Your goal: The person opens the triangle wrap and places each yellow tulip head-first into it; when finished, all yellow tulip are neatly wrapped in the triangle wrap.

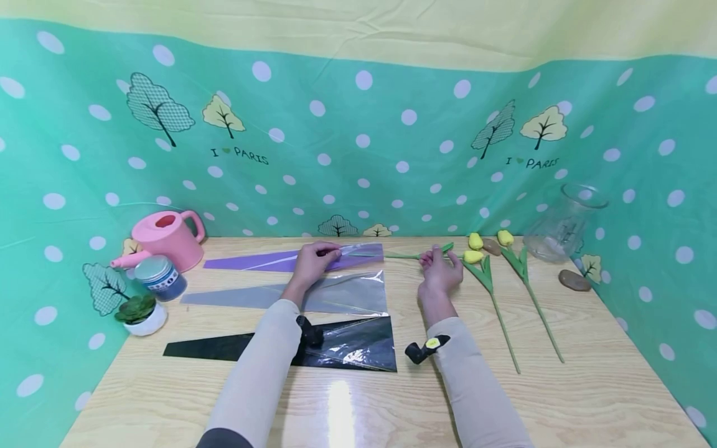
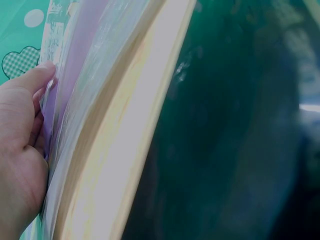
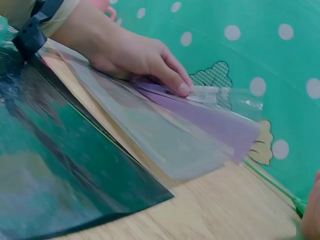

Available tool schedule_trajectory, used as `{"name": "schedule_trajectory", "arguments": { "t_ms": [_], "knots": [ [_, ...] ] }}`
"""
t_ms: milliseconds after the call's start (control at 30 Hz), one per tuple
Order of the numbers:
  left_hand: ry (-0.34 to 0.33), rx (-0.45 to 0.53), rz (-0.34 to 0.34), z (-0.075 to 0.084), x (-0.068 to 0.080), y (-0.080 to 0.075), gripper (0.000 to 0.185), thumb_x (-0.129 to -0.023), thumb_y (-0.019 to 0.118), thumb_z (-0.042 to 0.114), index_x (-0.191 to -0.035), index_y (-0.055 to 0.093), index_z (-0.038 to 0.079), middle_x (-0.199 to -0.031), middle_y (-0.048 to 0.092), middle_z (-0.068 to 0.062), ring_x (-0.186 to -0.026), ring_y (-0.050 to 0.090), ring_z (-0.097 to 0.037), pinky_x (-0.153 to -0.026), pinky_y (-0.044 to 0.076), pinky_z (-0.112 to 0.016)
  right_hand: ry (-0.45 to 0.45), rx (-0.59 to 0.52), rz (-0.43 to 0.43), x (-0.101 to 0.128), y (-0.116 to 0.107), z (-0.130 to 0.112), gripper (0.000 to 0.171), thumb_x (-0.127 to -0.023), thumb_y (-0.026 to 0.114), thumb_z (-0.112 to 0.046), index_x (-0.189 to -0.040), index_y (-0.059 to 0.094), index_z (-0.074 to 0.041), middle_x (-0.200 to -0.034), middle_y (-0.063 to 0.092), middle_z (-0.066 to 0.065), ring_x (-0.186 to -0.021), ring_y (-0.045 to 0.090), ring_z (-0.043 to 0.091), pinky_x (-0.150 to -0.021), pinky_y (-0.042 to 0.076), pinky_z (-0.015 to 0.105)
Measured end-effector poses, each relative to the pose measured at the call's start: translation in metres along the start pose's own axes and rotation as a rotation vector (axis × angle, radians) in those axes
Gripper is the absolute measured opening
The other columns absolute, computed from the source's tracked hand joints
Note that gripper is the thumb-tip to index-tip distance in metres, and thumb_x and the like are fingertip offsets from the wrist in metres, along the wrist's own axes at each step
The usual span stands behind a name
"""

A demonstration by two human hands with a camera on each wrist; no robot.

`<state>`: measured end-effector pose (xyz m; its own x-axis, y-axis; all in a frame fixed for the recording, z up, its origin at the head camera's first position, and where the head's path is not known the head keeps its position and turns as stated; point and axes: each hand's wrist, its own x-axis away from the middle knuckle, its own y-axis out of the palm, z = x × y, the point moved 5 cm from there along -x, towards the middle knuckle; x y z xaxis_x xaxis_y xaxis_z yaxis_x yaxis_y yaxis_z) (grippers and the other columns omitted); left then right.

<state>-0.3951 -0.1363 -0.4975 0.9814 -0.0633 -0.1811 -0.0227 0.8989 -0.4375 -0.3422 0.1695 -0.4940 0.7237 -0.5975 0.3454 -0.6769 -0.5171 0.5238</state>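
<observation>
At the back of the table, my left hand (image 1: pixel 309 269) pinches the upper side of a purple-and-clear flower sleeve (image 1: pixel 257 261) near its wide end. My right hand (image 1: pixel 441 275) holds a yellow artificial tulip by its green stem (image 1: pixel 400 256), to the right of that sleeve. The stem points left, and its end lies within the sleeve's wide mouth. In the right wrist view the stem (image 3: pixel 272 180) runs into the purple sleeve (image 3: pixel 220 122). Below it lie a grey sleeve (image 1: pixel 235 298) and a black sleeve (image 1: pixel 358 348), both flat under or beside my left forearm.
Two more tulips (image 1: pixel 498 317) (image 1: pixel 540 311) lie at the right, near brown stones (image 1: pixel 574 280) and a glass vase (image 1: pixel 554 230). At the left stand a pink watering can (image 1: pixel 173 239), a blue jar (image 1: pixel 162 280) and a potted succulent (image 1: pixel 144 317). A polka-dot cloth (image 1: pixel 364 168) encloses the table.
</observation>
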Motion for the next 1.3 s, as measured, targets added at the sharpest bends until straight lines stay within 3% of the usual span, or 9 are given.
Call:
{"name": "schedule_trajectory", "arguments": {
  "t_ms": [267, 533, 700, 967, 1133, 1300],
  "knots": [
    [-0.012, -0.006, -0.008, -0.003, 0.000, 0.002, 0.021, -0.096, 0.076, 0.022, -0.113, 0.080, 0.011, -0.118, 0.077, -0.011, -0.110, 0.070, -0.027, -0.097, 0.057, -0.041, 0.060, -0.010, 0.040, -0.009, -0.013, 0.000, 0.074, -0.093, 0.077, -0.012, -0.152, 0.032, -0.012, -0.091, 0.065, 0.008, -0.076, 0.068, 0.016, -0.077, 0.062, 0.025],
    [-0.017, 0.005, -0.001, -0.003, 0.000, 0.003, 0.020, -0.096, 0.076, 0.021, -0.112, 0.080, 0.011, -0.117, 0.077, -0.010, -0.110, 0.070, -0.026, -0.096, 0.057, -0.039, 0.174, 0.010, -0.013, -0.012, -0.009, -0.003, 0.079, -0.100, 0.069, -0.014, -0.161, 0.018, -0.014, -0.102, 0.063, 0.006, -0.086, 0.066, 0.015, -0.081, 0.059, 0.021],
    [-0.012, 0.011, -0.003, -0.002, 0.000, 0.004, 0.020, -0.096, 0.076, 0.020, -0.112, 0.080, 0.010, -0.117, 0.077, -0.010, -0.111, 0.070, -0.026, -0.097, 0.057, -0.039, 0.200, -0.027, -0.037, -0.016, -0.007, -0.008, 0.069, -0.104, 0.060, -0.010, -0.161, 0.022, -0.016, -0.109, 0.062, 0.008, -0.085, 0.063, 0.013, -0.075, 0.056, 0.019],
    [0.004, 0.001, 0.000, -0.002, -0.002, 0.004, 0.020, -0.095, 0.076, 0.021, -0.112, 0.080, 0.011, -0.116, 0.077, -0.010, -0.110, 0.071, -0.026, -0.098, 0.057, -0.041, 0.167, -0.012, 0.017, -0.018, -0.005, -0.012, 0.052, -0.104, 0.060, -0.010, -0.152, 0.040, -0.017, -0.094, 0.063, 0.005, -0.065, 0.057, 0.011, -0.054, 0.047, 0.020],
    [0.021, 0.000, -0.001, -0.001, -0.004, 0.004, 0.019, -0.095, 0.076, 0.019, -0.111, 0.080, 0.009, -0.116, 0.077, -0.012, -0.109, 0.071, -0.028, -0.097, 0.058, -0.043, 0.130, -0.002, 0.041, -0.016, 0.003, -0.013, 0.034, -0.103, 0.062, -0.012, -0.134, 0.051, -0.015, -0.083, 0.061, 0.001, -0.054, 0.052, 0.009, -0.045, 0.040, 0.018],
    [0.003, -0.021, -0.009, 0.002, -0.003, 0.002, 0.019, -0.096, 0.075, 0.017, -0.112, 0.080, 0.008, -0.117, 0.077, -0.013, -0.108, 0.071, -0.029, -0.096, 0.058, -0.042, 0.136, 0.022, 0.041, -0.014, 0.011, -0.012, 0.018, -0.102, 0.065, -0.015, -0.117, 0.054, -0.019, -0.083, 0.060, 0.000, -0.052, 0.048, 0.006, -0.043, 0.036, 0.017]
  ]
}}
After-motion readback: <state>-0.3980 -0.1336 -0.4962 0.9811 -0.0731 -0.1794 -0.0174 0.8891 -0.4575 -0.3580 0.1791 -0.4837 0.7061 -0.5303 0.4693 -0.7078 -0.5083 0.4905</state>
